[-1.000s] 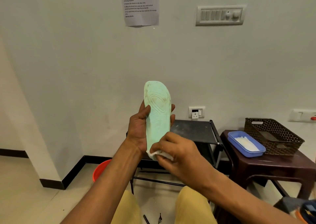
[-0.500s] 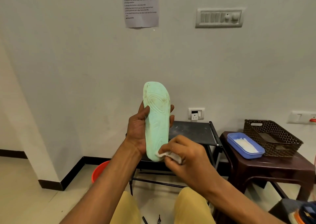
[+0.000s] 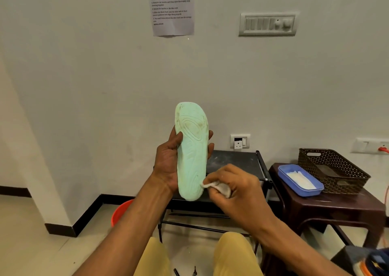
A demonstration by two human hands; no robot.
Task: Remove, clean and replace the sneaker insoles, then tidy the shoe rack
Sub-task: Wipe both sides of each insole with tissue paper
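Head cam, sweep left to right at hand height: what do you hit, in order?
orange bucket → left hand → mint insole → white cloth → right hand → blue tray → brown basket. Black rack left out: it spans behind both hands.

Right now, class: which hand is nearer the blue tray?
Right. The right hand, holding the wipe, is just left of the blue tray; the left hand, gripping the insole, is farther left.

left hand [image 3: 168, 164] and right hand [image 3: 237, 193] were bare, as were both forearms [image 3: 130, 223]; legs wore plain mustard-yellow trousers [image 3: 237, 254].
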